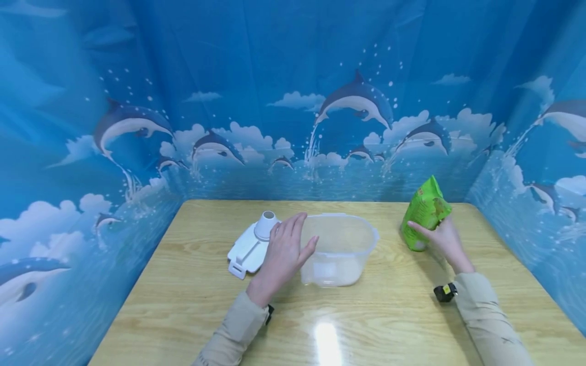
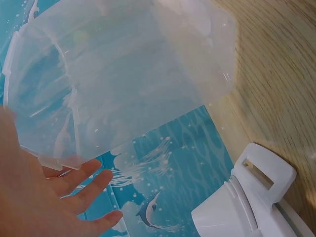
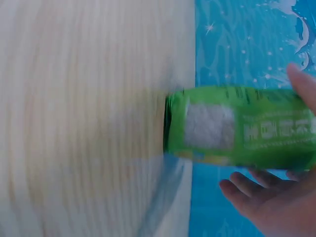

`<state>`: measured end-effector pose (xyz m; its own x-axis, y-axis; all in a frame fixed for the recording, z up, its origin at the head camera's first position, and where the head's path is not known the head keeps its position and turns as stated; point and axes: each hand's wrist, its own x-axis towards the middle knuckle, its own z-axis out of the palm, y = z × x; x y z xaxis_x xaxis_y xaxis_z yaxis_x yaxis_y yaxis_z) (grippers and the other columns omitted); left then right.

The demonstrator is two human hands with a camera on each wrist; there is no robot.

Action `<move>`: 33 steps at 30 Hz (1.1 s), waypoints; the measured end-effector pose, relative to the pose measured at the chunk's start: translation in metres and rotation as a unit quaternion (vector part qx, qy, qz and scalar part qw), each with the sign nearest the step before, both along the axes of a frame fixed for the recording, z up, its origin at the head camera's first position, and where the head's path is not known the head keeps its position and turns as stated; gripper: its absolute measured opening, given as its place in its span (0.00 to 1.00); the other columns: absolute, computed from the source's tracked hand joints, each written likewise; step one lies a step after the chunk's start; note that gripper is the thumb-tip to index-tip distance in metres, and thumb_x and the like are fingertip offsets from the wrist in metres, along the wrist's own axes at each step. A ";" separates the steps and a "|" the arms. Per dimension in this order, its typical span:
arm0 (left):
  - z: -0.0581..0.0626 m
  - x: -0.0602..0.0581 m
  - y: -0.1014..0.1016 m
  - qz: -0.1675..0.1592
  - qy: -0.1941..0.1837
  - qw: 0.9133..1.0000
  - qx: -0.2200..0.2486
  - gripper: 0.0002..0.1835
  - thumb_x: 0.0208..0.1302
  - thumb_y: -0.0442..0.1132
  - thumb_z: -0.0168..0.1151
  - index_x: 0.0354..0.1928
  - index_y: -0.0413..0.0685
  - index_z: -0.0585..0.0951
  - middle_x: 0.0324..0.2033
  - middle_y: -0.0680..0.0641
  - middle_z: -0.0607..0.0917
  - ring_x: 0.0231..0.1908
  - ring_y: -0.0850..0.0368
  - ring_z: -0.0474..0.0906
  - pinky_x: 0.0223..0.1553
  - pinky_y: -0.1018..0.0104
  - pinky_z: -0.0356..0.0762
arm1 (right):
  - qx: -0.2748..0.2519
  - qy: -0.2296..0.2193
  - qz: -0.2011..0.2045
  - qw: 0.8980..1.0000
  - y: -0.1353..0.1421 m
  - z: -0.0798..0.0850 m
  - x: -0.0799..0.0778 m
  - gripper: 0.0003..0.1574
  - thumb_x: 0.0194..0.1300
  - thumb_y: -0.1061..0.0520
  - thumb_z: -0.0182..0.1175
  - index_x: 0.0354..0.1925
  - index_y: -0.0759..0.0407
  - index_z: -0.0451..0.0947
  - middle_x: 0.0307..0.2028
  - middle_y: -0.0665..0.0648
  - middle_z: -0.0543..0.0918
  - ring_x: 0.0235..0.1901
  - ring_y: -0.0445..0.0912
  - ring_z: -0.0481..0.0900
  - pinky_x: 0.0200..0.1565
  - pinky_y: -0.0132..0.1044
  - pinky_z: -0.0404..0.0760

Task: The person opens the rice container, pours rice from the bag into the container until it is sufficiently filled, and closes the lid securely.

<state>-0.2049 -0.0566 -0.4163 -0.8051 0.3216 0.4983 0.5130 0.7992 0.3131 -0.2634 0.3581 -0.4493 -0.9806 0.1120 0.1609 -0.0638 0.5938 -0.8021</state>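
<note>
In the head view my left hand is at the near left side of a clear plastic container, fingers loosely extended. The left wrist view shows these fingers spread by the rim of the translucent container. To the right, a green printed bag stands upright on the table. My right hand is around its upper part, thumb in front, other fingers mostly hidden. In the blurred right wrist view the bag lies between the thumb and spread fingers, with a gap beside the fingertips.
A white lid-like part with a cone-shaped spout lies left of the container, beside my left hand. All stand on a wooden table. Blue dolphin-print curtains enclose its back and sides.
</note>
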 end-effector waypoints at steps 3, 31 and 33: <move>0.000 0.000 0.000 -0.003 0.001 1.000 0.001 0.35 0.75 0.57 0.50 0.72 0.37 0.67 0.67 0.38 0.74 0.65 0.41 0.71 0.68 0.39 0.64 | -0.015 -0.010 -0.002 1.000 -0.002 -0.003 -0.001 0.55 0.66 0.43 0.68 0.74 0.68 0.51 0.63 0.76 0.70 0.61 0.69 0.70 0.63 0.69 0.67; 0.001 0.000 0.000 0.000 -0.017 1.000 -0.003 0.35 0.76 0.56 0.47 0.73 0.38 0.66 0.68 0.39 0.73 0.66 0.41 0.71 0.68 0.37 0.64 | 0.012 -0.069 -0.035 0.997 -0.017 0.003 0.013 0.57 0.66 0.37 0.66 0.71 0.73 0.53 0.61 0.80 0.70 0.60 0.72 0.71 0.61 0.67 0.71; 0.001 0.000 0.000 0.001 -0.017 1.000 -0.004 0.35 0.76 0.56 0.47 0.73 0.38 0.66 0.68 0.38 0.73 0.66 0.41 0.71 0.68 0.37 0.64 | 0.015 -0.066 -0.035 0.997 -0.018 0.003 0.014 0.56 0.66 0.37 0.66 0.70 0.73 0.53 0.61 0.80 0.70 0.59 0.72 0.72 0.60 0.66 0.72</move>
